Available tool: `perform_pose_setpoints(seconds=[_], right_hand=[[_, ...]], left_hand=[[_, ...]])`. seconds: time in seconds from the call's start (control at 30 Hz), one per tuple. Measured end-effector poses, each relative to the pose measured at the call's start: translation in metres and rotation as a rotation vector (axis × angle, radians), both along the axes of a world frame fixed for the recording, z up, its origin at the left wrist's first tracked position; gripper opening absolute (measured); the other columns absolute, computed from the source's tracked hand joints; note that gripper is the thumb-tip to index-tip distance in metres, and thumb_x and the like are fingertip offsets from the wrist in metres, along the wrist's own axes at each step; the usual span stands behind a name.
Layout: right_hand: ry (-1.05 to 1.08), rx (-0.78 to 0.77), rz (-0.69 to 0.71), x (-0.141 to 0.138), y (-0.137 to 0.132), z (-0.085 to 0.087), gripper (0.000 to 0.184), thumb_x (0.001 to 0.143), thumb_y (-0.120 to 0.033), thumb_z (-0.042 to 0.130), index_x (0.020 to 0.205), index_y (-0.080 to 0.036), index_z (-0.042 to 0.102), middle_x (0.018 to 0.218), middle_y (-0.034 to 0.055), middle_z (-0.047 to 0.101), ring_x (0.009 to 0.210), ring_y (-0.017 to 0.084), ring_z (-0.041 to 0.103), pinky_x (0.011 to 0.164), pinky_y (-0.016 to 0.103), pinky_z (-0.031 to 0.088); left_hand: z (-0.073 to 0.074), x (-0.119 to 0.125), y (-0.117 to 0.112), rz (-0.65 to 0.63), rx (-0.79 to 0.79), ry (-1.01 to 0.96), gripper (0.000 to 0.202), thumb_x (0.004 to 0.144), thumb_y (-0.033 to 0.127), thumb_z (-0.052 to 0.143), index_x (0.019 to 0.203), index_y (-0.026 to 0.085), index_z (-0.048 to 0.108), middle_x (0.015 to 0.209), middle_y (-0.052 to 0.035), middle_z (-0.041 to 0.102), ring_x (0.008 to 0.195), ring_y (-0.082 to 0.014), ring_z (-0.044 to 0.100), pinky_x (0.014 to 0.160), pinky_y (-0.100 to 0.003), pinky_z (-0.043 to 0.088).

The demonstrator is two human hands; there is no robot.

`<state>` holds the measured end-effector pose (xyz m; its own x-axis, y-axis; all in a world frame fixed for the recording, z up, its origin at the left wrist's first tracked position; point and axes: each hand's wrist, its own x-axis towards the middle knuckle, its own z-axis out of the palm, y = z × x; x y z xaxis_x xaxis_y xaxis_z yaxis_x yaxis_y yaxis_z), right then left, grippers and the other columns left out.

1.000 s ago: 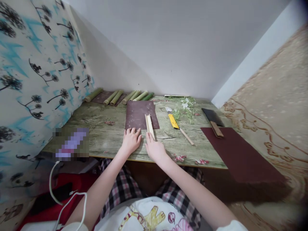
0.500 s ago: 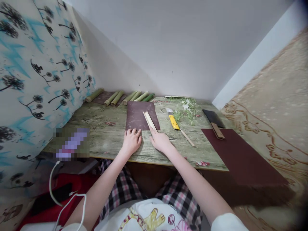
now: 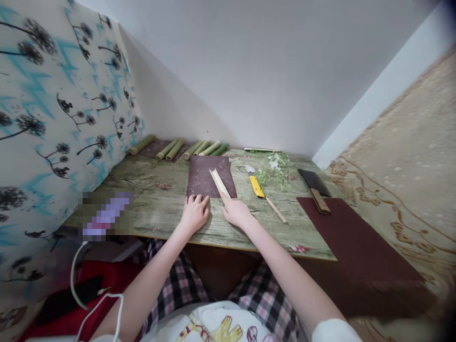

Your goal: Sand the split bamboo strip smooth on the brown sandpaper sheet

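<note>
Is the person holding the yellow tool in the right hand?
No, the right hand is on the split bamboo piece, while the yellow tool lies on the table.

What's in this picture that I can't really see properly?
All in the head view:
Near end of the split bamboo piece: covered by the right hand.
Palm of the left hand: turned down, hidden by the hand's back.
Purple thing: blurred into squares.
Shirt drawing: cut off by the bottom edge.
</note>
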<state>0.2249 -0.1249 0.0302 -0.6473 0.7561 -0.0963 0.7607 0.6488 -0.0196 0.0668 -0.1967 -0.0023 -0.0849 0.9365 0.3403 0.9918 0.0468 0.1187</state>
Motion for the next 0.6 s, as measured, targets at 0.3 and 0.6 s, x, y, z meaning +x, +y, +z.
perform_pose_setpoints(seconds=[0.3,0.6], right_hand=[[0.029,0.114,0.054,0.014,-0.005,-0.009,0.057,0.086,-0.041,0.027,0.135,-0.023,0.004,0.129,0.0129,0.038,0.082,0.023,0.059,0.069,0.033,0.042],[-0.034,0.195,0.096,0.015,-0.008,-0.014,0.056,0.086,-0.040,0.023,0.135,-0.020,0.006,0.135,0.0134,0.028,0.079,0.023,0.059,0.066,0.034,0.044]], left_hand=[[0.002,0.002,-0.001,0.017,-0.011,-0.003,0.042,0.081,0.030,0.034,0.121,0.025,0.042,0.111,-0.0083,0.046,0.105,-0.0261,0.034,0.092,-0.044,0.020],[0.000,0.002,-0.001,0.016,0.001,0.001,0.041,0.081,0.028,0.032,0.121,0.025,0.043,0.111,-0.0080,0.046,0.105,-0.0257,0.035,0.092,-0.045,0.019]])
